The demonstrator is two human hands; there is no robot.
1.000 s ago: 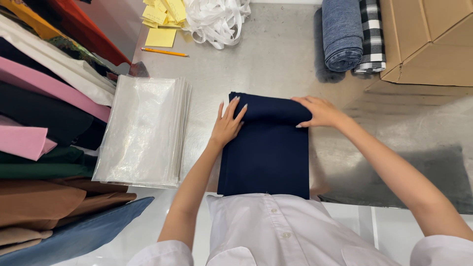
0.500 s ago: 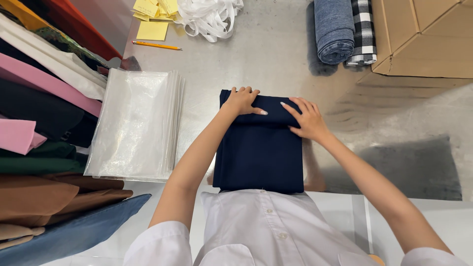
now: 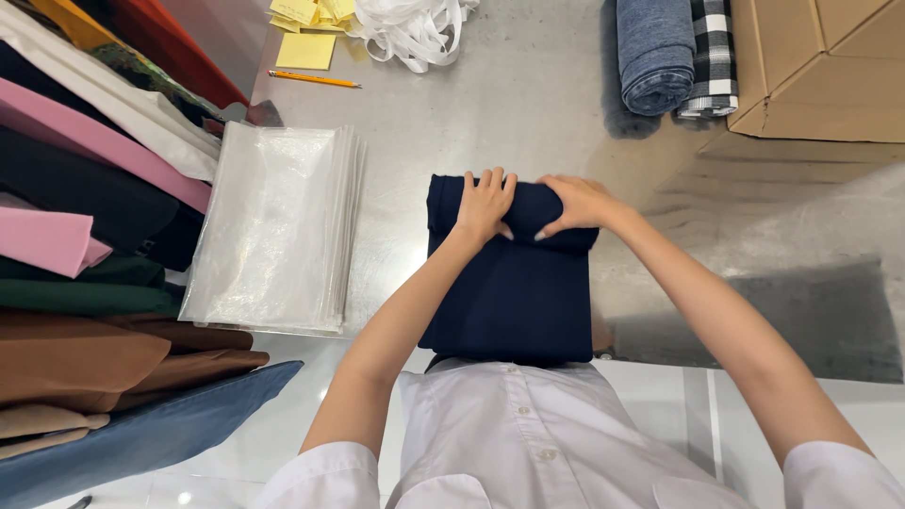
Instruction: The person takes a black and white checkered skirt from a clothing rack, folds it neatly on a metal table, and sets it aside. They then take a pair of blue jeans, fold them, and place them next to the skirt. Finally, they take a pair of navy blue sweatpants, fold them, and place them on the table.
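Note:
A folded navy blue garment [image 3: 514, 292] lies on the grey table [image 3: 528, 104] right in front of me. Its far end is rolled or folded over. My left hand [image 3: 484, 203] grips that rolled far end near the middle, fingers curled over it. Beside it, my right hand [image 3: 575, 204] presses on the same rolled end, fingers pointing left. The two hands are almost touching. My white shirt covers the garment's near edge.
A stack of clear plastic bags [image 3: 273, 226] lies left of the garment. Folded clothes in several colours [image 3: 85, 245] pile up at far left. Yellow notes [image 3: 306, 47], a pencil [image 3: 314, 79], white straps [image 3: 410, 28], rolled fabrics [image 3: 674, 52] and a cardboard box [image 3: 820, 66] sit at the back.
Both hands have come together from the garment's far corners to the middle of its far end, and that end has been rolled toward me.

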